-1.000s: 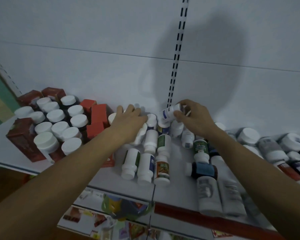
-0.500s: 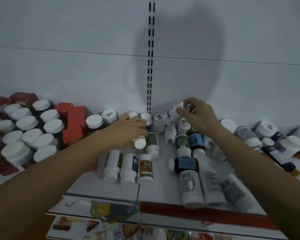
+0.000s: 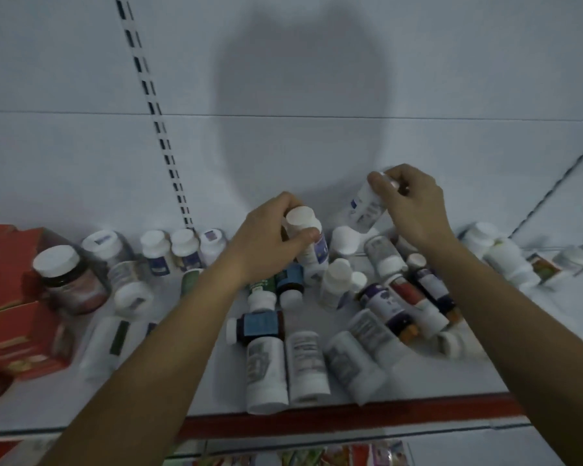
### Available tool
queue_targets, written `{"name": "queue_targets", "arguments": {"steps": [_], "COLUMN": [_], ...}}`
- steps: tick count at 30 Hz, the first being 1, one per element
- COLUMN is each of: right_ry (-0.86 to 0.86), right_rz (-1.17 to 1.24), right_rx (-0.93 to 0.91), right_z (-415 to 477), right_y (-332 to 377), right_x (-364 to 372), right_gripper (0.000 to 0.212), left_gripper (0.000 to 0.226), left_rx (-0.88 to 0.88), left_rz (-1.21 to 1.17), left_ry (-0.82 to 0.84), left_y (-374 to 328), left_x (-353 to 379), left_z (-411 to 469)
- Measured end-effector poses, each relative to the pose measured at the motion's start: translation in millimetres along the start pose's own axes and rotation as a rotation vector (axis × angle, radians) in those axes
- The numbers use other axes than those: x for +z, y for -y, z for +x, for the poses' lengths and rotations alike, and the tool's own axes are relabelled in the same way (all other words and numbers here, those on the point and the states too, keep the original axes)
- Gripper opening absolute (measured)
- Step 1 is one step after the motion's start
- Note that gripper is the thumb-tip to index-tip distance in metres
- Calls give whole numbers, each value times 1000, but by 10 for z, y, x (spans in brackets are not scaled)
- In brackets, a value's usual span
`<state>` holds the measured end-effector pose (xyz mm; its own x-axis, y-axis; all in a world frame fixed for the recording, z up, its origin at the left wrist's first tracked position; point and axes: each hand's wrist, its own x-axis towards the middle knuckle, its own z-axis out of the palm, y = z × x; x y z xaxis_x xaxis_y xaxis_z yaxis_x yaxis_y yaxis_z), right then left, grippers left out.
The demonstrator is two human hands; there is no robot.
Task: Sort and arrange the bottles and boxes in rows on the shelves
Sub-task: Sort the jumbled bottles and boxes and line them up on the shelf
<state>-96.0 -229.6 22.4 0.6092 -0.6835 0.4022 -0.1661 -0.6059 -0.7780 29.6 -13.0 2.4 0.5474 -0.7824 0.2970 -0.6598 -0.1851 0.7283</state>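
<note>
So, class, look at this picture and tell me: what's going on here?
A person is sorting small bottles on a white shelf. The left hand grips a white-capped bottle over the heap, and the right hand holds a second white bottle near the back wall. Most loose bottles lie on their sides in a jumble, a few upright bottles stand at the back left, and red boxes sit at the far left.

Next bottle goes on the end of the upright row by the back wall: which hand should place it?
Probably left. The left hand grips a white-capped bottle, cap up, nearest the right end of the upright row. The right hand holds its tilted bottle farther right, with the left hand between.
</note>
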Motion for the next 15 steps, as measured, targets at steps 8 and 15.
{"name": "queue_targets", "arguments": {"steps": [8,15], "right_ry": [-22,-13], "right_rz": [-127,-359], "right_rx": [90,90], "right_z": [123,225], "right_y": [-792,-1375], "right_x": [-870,-1341], "right_gripper": [22,22], "left_gripper": [27,35], "left_rx": [-26,-37], "left_rz": [-3,615], "left_ry": [-37,254], "left_y": [-530,-629], "left_x": [825,1431], "left_z": [488,680]}}
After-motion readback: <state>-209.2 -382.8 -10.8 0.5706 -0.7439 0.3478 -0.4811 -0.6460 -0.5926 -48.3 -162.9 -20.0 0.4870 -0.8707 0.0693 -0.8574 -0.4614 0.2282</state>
